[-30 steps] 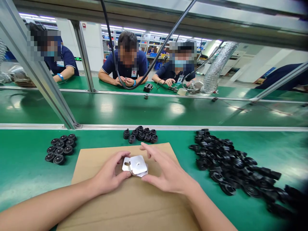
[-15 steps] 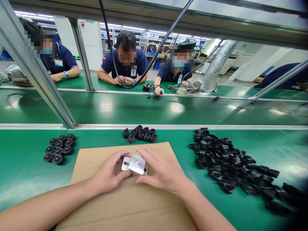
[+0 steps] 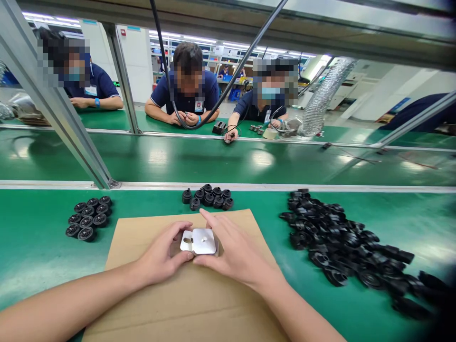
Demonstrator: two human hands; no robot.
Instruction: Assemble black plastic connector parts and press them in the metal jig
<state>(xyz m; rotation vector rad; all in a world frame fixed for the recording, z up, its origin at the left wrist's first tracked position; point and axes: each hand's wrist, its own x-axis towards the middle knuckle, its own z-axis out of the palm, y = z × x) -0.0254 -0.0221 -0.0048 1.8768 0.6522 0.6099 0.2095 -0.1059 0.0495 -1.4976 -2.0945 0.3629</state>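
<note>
In the middle of the cardboard sheet [image 3: 185, 304] is a small silver metal piece. Its lower plate [image 3: 185, 237] has a hole near the left end. On top lies a square plate [image 3: 204, 241] with rounded corners and a small raised point. My left hand [image 3: 166, 249] curls around the lower plate's left end, thumb at the front corner and forefinger behind. My right hand [image 3: 237, 251] closes on the square plate from the right, its thumb at the front edge and forefinger reaching past the back. The underside of the piece is hidden.
Round black parts [image 3: 86, 221] stand in rows at left. Small black capped parts [image 3: 208, 197] sit behind the cardboard. A heap of black plastic parts [image 3: 331, 237] spreads at right. Co-workers [image 3: 190, 90] sit across, beyond a metal frame post [image 3: 71, 109] and a hanging cable [image 3: 167, 80].
The square plate has turned and now lies squarer over the lower plate. My right thumb has moved left along its front edge. A co-worker's hand across the bench has shifted slightly left.
</note>
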